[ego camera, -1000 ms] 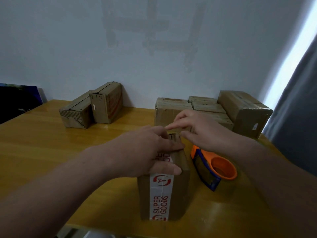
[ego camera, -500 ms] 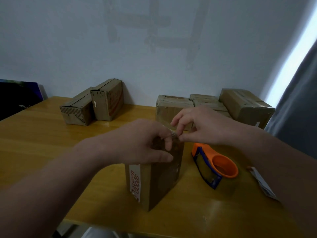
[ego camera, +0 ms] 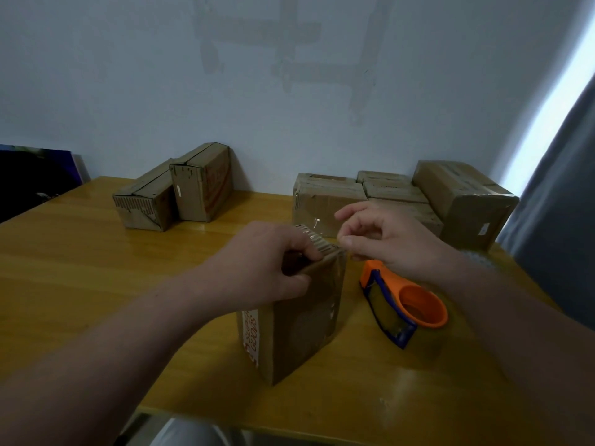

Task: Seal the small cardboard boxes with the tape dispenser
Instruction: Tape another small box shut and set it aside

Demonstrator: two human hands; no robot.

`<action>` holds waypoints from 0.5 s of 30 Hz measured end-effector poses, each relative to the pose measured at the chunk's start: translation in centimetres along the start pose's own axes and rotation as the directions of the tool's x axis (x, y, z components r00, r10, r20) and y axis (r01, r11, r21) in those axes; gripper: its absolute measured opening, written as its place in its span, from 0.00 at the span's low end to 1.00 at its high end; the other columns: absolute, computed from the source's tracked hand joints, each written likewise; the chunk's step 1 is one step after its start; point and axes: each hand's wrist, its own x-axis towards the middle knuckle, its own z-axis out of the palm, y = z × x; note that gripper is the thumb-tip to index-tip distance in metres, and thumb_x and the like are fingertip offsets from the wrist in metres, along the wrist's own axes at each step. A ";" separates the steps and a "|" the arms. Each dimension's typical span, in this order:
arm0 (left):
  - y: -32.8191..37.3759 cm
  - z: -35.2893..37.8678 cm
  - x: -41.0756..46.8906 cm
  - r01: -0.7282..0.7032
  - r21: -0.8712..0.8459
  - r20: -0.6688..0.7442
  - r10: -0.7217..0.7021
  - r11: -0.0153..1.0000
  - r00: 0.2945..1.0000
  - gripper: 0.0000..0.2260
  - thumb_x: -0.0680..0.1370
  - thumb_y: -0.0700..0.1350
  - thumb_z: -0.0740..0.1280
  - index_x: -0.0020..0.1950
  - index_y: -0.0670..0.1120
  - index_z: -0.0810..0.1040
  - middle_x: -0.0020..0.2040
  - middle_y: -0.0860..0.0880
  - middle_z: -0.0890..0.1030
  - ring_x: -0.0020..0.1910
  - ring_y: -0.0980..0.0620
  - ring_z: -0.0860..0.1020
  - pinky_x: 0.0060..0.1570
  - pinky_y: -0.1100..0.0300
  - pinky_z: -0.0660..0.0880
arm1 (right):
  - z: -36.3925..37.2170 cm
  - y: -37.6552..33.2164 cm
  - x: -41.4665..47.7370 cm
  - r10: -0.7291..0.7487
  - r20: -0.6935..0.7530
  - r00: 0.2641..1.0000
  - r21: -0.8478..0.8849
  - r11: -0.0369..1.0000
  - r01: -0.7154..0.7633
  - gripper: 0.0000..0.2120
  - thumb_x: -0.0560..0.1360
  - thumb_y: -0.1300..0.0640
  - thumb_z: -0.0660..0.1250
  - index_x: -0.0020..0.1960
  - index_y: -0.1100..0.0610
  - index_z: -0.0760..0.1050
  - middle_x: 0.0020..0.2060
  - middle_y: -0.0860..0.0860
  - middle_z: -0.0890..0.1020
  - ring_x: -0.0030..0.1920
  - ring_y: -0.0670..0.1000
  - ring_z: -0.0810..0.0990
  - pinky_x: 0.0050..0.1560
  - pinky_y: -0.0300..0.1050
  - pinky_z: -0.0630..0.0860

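Head view looks down on a yellow wooden bench (ego camera: 96,284). Standing upright near the front edge is a small cardboard box (ego camera: 299,320) with a white printed tape strip on its left face. The left hand (ego camera: 270,265) clamps the box's top, fingers curled over the ridged upper edge. The right hand (ego camera: 386,239), just beside that top corner, has its thumb and forefinger pressed together, pinching a piece of clear tape (ego camera: 318,225). An orange and blue tape dispenser (ego camera: 402,304) lies on the bench just right of the box. More boxes sit against the wall: two at left (ego camera: 174,194), a cluster at right (ego camera: 418,197).
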 end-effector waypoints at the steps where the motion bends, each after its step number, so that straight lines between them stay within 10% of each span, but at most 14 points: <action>1: -0.1 0.0 0.0 -0.001 0.000 -0.005 0.001 1.000 1.000 0.13 0.73 0.49 0.71 0.57 0.57 0.79 0.49 0.58 0.76 0.45 0.62 0.74 0.40 0.71 0.70 | 0.4 0.3 -0.1 0.011 -0.033 0.999 0.044 0.999 -0.010 0.05 0.76 0.59 0.67 0.43 0.51 0.79 0.58 0.40 0.73 0.50 0.42 0.79 0.48 0.40 0.79; 9: -0.3 0.6 -0.4 -0.011 -0.043 -0.064 0.008 0.999 0.998 0.12 0.74 0.49 0.70 0.57 0.57 0.80 0.48 0.61 0.78 0.45 0.65 0.74 0.40 0.75 0.72 | 2.7 2.0 -2.6 -0.116 -0.476 0.872 0.033 0.988 0.149 0.16 0.78 0.50 0.63 0.65 0.42 0.70 0.60 0.39 0.73 0.53 0.39 0.76 0.49 0.33 0.77; 15: -0.8 1.5 -0.8 -0.060 -0.095 -0.164 0.043 0.994 0.985 0.09 0.74 0.50 0.68 0.53 0.55 0.82 0.49 0.57 0.82 0.46 0.61 0.78 0.41 0.65 0.78 | 6.7 4.5 -5.5 -0.372 -0.551 0.747 -0.523 0.851 0.038 0.22 0.78 0.50 0.57 0.68 0.61 0.71 0.60 0.56 0.76 0.60 0.50 0.72 0.56 0.44 0.73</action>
